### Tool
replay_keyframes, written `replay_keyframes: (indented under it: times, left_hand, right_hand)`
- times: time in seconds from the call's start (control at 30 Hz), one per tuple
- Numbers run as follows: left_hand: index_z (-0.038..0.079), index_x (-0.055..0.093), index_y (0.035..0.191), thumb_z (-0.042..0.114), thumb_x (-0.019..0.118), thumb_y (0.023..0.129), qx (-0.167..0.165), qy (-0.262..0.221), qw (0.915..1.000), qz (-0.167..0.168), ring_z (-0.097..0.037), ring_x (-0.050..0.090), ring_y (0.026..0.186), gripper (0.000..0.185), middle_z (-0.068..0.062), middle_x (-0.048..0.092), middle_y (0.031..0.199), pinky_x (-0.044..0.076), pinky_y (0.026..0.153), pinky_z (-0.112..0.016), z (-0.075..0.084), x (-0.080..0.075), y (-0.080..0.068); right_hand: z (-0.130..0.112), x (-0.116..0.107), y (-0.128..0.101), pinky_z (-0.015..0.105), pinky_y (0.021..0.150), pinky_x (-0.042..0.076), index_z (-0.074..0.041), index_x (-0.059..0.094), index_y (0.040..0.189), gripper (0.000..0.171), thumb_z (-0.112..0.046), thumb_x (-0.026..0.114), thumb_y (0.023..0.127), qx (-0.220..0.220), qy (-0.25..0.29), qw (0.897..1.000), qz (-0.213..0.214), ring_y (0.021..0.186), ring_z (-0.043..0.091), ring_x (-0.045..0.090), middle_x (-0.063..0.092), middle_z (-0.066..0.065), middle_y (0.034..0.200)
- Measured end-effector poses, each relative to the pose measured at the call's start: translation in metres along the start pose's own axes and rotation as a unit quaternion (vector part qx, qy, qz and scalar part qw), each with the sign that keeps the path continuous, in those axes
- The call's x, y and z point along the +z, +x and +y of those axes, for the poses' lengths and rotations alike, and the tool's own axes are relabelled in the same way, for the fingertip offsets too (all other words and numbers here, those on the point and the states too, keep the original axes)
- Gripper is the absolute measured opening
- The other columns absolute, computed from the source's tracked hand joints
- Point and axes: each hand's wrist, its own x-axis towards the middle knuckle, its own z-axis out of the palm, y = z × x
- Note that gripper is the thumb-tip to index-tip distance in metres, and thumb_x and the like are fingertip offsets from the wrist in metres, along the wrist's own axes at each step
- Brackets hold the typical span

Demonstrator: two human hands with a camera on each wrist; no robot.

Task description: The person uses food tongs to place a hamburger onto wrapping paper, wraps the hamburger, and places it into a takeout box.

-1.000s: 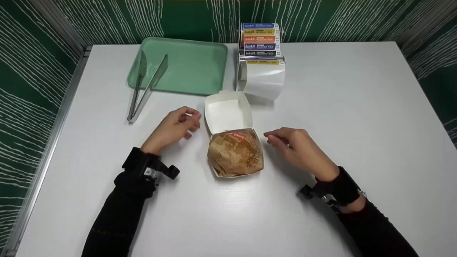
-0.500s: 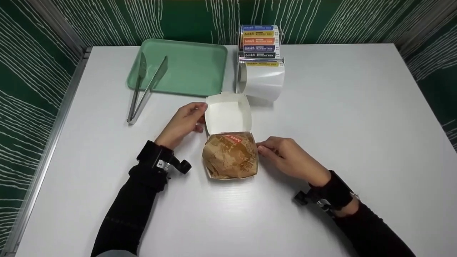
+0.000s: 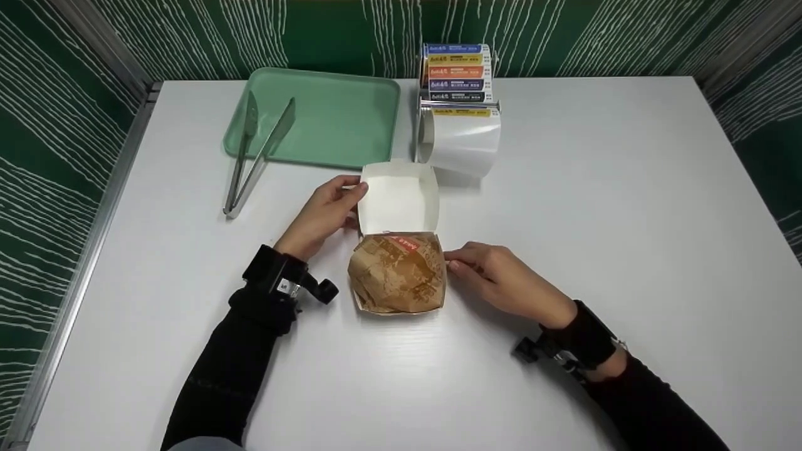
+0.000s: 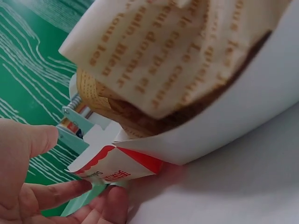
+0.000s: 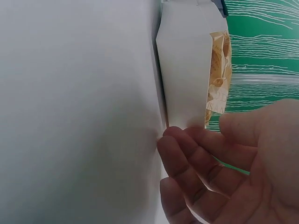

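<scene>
Both hands have closed in on the white cardboard burger box (image 3: 397, 275) mid-worktop since a second ago. From the head view, the left hand (image 3: 322, 216) pinches the raised white lid (image 3: 398, 198); the right hand (image 3: 495, 275) touches the box's side, fingers relaxed. The left wrist view shows the brown printed paper-wrapped burger (image 4: 177, 60) bulging above the rim, so the lid may catch. In the right wrist view, fingertips (image 5: 177, 140) only brush the wall, so the box could slide.

White table (image 3: 626, 219) fills the frame. At upper centre-left lies a green tray (image 3: 338, 119), with metal tongs (image 3: 250, 156) resting partly on it and partly on the table. Upper centre: a label rack (image 3: 459, 100). Centre: an open white box (image 3: 398, 250).
</scene>
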Motion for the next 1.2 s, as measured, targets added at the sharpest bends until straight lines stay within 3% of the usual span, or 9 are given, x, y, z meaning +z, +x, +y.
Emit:
replay_keyframes:
  times: [0.17,0.3,0.47,0.63,0.8,0.93,1.1,1.2]
  left_hand:
    - [0.009,0.047,0.151,0.03,0.055,0.113,0.006,-0.015,0.9999,0.003,-0.019,0.072,0.093,0.044,-0.013,0.066,0.12,0.06,0.078,-0.029,0.001,0.0,-0.002]
    - [0.012,0.044,0.149,0.03,0.054,0.114,0.017,-0.031,0.9994,0.0,-0.018,0.075,0.093,0.041,-0.01,0.07,0.115,0.059,0.081,-0.03,0.003,0.0,-0.004]
    - [0.014,0.045,0.144,0.032,0.054,0.114,0.048,-0.038,0.998,0.013,-0.016,0.07,0.092,0.037,-0.005,0.067,0.108,0.054,0.084,-0.031,0.006,0.001,-0.007]
    - [0.013,0.046,0.146,0.036,0.051,0.114,0.076,-0.035,0.9963,0.019,-0.019,0.07,0.101,0.04,-0.008,0.066,0.118,0.057,0.089,-0.036,0.011,0.001,-0.011]
    - [0.01,0.046,0.156,0.039,0.044,0.116,0.112,-0.006,0.9937,0.005,-0.024,0.065,0.12,0.049,-0.013,0.063,0.138,0.056,0.093,-0.037,0.017,0.002,-0.019]
    - [0.01,0.048,0.158,0.043,0.048,0.114,0.137,0.021,0.9904,-0.002,-0.022,0.055,0.138,0.055,-0.01,0.057,0.154,0.052,0.096,-0.036,0.02,0.004,-0.028]
    - [0.012,0.056,0.15,0.069,0.063,0.1,0.179,0.057,0.9821,-0.009,-0.02,0.057,0.132,0.076,-0.008,0.063,0.141,0.049,0.099,-0.035,0.02,0.008,-0.041]
    - [0.016,0.059,0.146,0.075,0.068,0.093,0.211,0.097,0.9726,-0.015,-0.018,0.059,0.129,0.08,-0.003,0.066,0.135,0.049,0.102,-0.039,0.019,0.01,-0.05]
  right_hand:
    - [0.0,0.0,-0.001,0.028,0.082,0.051,-0.008,0.074,0.136,0.03,-0.015,0.057,0.112,-0.001,-0.002,1.0,-0.001,0.091,0.013,0.061,0.077,0.003,0.109]
    - [0.0,0.0,-0.001,0.028,0.082,0.052,-0.008,0.073,0.137,0.03,-0.015,0.058,0.111,-0.003,-0.004,1.0,-0.002,0.091,0.013,0.062,0.077,0.004,0.109]
    - [0.0,0.0,-0.001,0.028,0.081,0.052,-0.008,0.073,0.137,0.03,-0.015,0.059,0.111,-0.002,-0.005,1.0,-0.004,0.091,0.012,0.062,0.077,0.003,0.108]
    - [0.001,0.0,-0.001,0.027,0.08,0.052,-0.008,0.073,0.138,0.031,-0.015,0.059,0.111,0.0,0.0,1.0,-0.006,0.089,0.013,0.061,0.076,0.003,0.107]
    - [0.002,-0.002,-0.002,0.028,0.082,0.052,-0.007,0.072,0.138,0.031,-0.011,0.06,0.11,-0.006,-0.006,1.0,-0.002,0.091,0.013,0.062,0.078,0.003,0.11]
    - [0.002,-0.003,-0.001,0.028,0.083,0.053,-0.006,0.072,0.138,0.031,-0.01,0.061,0.109,-0.009,-0.012,1.0,0.003,0.092,0.013,0.062,0.078,0.004,0.111]
    - [0.004,-0.003,-0.001,0.026,0.083,0.052,-0.007,0.073,0.137,0.03,-0.013,0.061,0.11,0.001,-0.005,1.0,0.004,0.092,0.013,0.062,0.078,0.002,0.109]
    - [0.005,-0.003,-0.001,0.026,0.084,0.052,-0.008,0.073,0.137,0.03,-0.013,0.062,0.11,0.006,0.0,1.0,0.005,0.093,0.012,0.062,0.078,0.002,0.11]
